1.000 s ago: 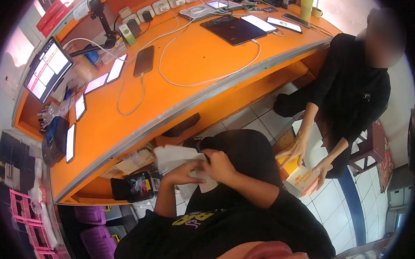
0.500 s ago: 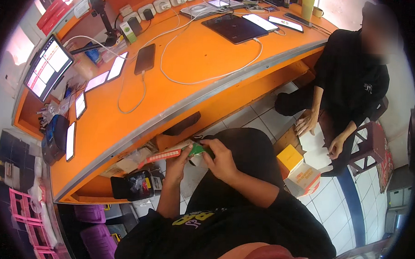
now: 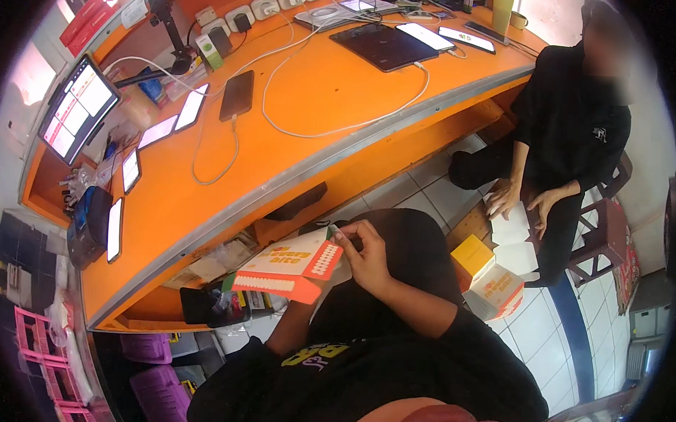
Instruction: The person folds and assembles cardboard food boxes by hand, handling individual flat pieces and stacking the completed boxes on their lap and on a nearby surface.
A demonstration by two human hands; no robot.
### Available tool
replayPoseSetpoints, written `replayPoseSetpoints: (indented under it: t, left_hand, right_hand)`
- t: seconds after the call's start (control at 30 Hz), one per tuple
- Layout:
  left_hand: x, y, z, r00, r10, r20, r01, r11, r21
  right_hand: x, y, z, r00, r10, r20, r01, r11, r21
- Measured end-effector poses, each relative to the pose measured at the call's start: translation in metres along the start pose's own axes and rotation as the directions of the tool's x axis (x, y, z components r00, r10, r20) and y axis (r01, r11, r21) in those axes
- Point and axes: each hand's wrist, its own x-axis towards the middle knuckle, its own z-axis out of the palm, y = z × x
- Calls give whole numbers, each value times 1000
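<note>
I hold a flat orange and white carton (image 3: 291,265) over my lap, its printed face turned up. My right hand (image 3: 365,255) pinches its right edge by a flap with a dotted pattern. My left hand is under the carton's lower edge and hidden by it; only my left forearm (image 3: 289,332) shows. A green tab sticks out at the carton's left corner.
A curved orange desk (image 3: 303,135) in front of me carries several phones, a tablet (image 3: 385,45), cables and a screen (image 3: 77,109). On the right sits a person in black (image 3: 572,130) with white sheets (image 3: 512,232) on the lap. A yellow box (image 3: 472,256) and more cartons (image 3: 499,291) lie on the tiled floor.
The carton has turned from edge-on to flat, printed face up, and spread wider between my hands. The seated person's hands have moved up to the white sheets on the lap.
</note>
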Motion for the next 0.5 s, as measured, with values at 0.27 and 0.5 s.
replayPoseSetpoints:
  t: [0.27, 0.5]
  left_hand:
    - [-6, -12, -1, 991, -130, -18, 125, 978, -166]
    - [-11, -11, -5, 984, -169, -49, 155, 965, -214]
  right_hand:
    - [6, -5, -8, 988, -156, -3, 153, 977, -148]
    - [15, -14, -13, 991, -96, 90, 99, 995, -24]
